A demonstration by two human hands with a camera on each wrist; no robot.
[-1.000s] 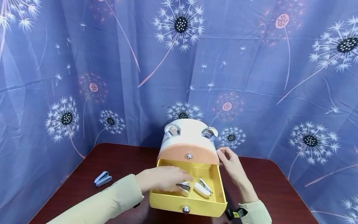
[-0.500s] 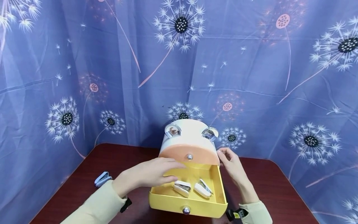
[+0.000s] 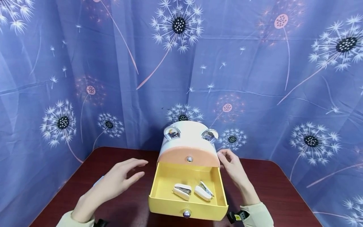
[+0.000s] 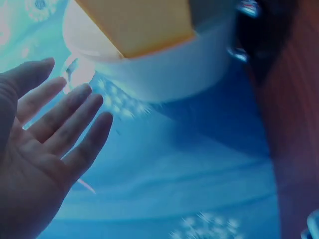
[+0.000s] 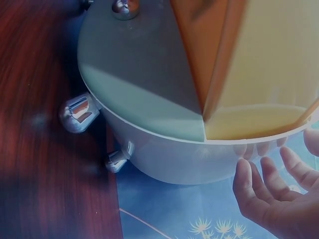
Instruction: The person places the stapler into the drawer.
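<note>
A white storage box (image 3: 187, 134) with a peach upper drawer front (image 3: 181, 155) stands on the table, its yellow lower drawer (image 3: 167, 205) pulled out. Two small white staplers, a left stapler (image 3: 182, 191) and a right stapler (image 3: 203, 191), lie inside that drawer. My left hand (image 3: 113, 180) hovers left of the drawer with fingers spread and holds nothing; its bare palm shows in the left wrist view. Beneath it, a light-blue stapler (image 3: 98, 181) is mostly covered by the hand. My right hand (image 3: 233, 167) rests loosely bent fingers (image 5: 242, 179) against the box's right side.
The dark red-brown table (image 3: 272, 189) reaches back to a blue curtain (image 3: 136, 104) with dandelion prints. Two shiny round eye-like knobs stick up from the box top, the left one (image 3: 172, 132) and the right one (image 3: 210, 135). A round metal knob (image 3: 186, 213) juts from the drawer front.
My left hand has come off the left white stapler, leaving it in the drawer, and moved out leftward over the blue stapler. My right hand has stayed at the box's side.
</note>
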